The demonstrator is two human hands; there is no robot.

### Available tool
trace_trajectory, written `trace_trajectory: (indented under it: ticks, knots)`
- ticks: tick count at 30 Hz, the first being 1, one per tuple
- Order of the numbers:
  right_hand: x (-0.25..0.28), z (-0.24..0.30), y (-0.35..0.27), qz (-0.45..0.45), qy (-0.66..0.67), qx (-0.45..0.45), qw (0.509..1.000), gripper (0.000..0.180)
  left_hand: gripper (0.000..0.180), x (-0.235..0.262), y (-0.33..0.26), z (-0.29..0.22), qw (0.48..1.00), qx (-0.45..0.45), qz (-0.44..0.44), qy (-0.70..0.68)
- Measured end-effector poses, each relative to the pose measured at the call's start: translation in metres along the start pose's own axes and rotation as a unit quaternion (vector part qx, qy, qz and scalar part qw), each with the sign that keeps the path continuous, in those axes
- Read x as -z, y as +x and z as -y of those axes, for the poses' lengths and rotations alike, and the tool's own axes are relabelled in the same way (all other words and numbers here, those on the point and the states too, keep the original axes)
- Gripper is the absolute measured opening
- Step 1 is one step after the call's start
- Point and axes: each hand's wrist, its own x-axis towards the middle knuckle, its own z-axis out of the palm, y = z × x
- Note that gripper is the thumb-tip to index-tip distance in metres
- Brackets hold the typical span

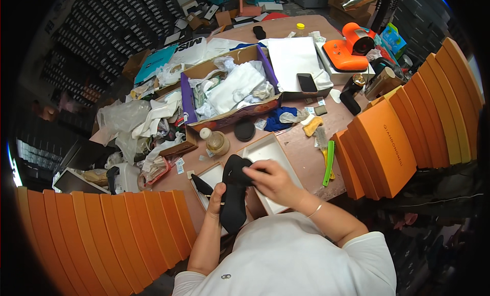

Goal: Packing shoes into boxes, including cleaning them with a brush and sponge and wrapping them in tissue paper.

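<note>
A black shoe [234, 210] is upright in front of my chest, its long dark side toward me. My left hand [216, 200] grips it along its left edge, thumb up. My right hand [273, 182] is closed at the upper part of the shoe, fingers bent against a dark patch. Whether it pinches the shoe or a separate black piece is hidden. Another black shoe [201, 185] with a pointed end lies left of my left hand, in a shallow open box [213, 172]. A second white-lined box part [275, 152] lies under my right hand.
Orange shoeboxes [109, 235] stack up at left, with more orange boxes [385, 138] at right. Ahead stand a purple carton [188, 99] of white paper, a glue-like jar [218, 143], a black round lid [244, 130], a brush [321, 138], a green-handled tool [329, 163] and a phone [307, 82].
</note>
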Motion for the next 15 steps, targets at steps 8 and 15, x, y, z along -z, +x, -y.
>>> trace_trajectory:
  ticks: [8, 15]
  knots:
    - [0.04, -0.089, -0.072, -0.063, -0.072, -0.24, 0.966, 0.03, 0.063, -0.037, 0.04, 0.0, 0.975, -0.092, -0.02, -0.199]
    - [0.055, -0.227, -0.068, -0.104, -0.173, -0.287, 0.936, 0.033, 0.038, -0.066, 0.097, 0.054, 0.986, -0.078, -0.145, -0.018]
